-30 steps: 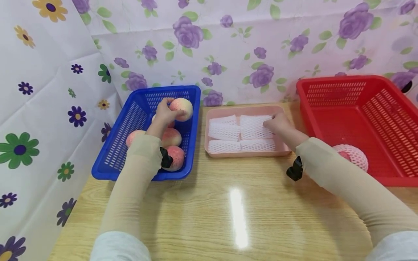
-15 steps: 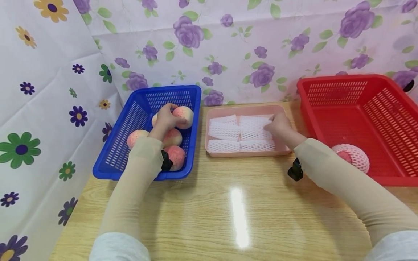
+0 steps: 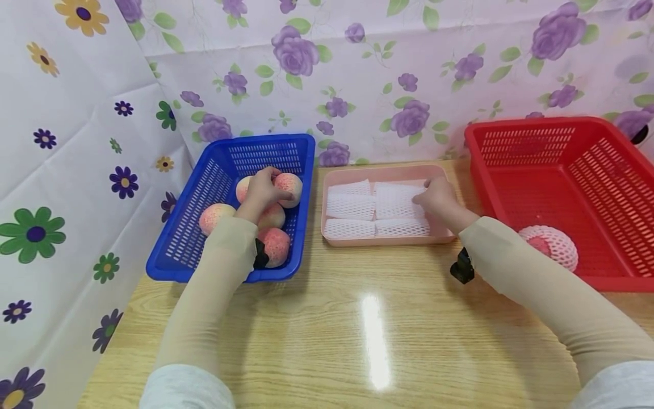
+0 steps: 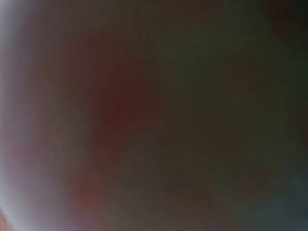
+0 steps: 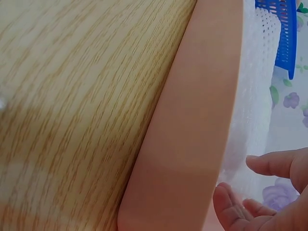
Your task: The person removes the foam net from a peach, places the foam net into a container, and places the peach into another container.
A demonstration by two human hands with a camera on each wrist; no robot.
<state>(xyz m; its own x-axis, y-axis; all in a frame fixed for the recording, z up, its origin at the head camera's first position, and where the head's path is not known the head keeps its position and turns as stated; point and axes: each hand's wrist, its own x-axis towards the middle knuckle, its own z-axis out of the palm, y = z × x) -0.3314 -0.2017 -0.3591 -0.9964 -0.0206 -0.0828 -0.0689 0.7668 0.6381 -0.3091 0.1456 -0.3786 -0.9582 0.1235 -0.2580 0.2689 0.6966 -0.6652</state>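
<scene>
In the head view my left hand (image 3: 263, 193) reaches into the blue basket (image 3: 176, 236) and holds a pink-and-cream peach (image 3: 289, 190) at its right side. Another peach (image 3: 276, 247) lies nearer the front, among several more. A dark, blurred reddish surface fills the left wrist view. Over the right end of the pink tray (image 3: 352, 242), my right hand (image 3: 437, 199) has its fingertips at a white foam fruit net (image 3: 395, 199). The right wrist view shows the thumb (image 5: 269, 163) and fingers spread apart beside the net's end.
More flat foam nets (image 3: 349, 204) lie in the tray. At the right stands a red basket (image 3: 490, 193) with a peach in a foam net (image 3: 557, 250). A flowered cloth (image 3: 357, 85) hangs behind the wooden table (image 3: 317, 329).
My left hand has lowered the peach deeper into the blue basket, turning it so more pink shows. My right hand has barely moved at the net.
</scene>
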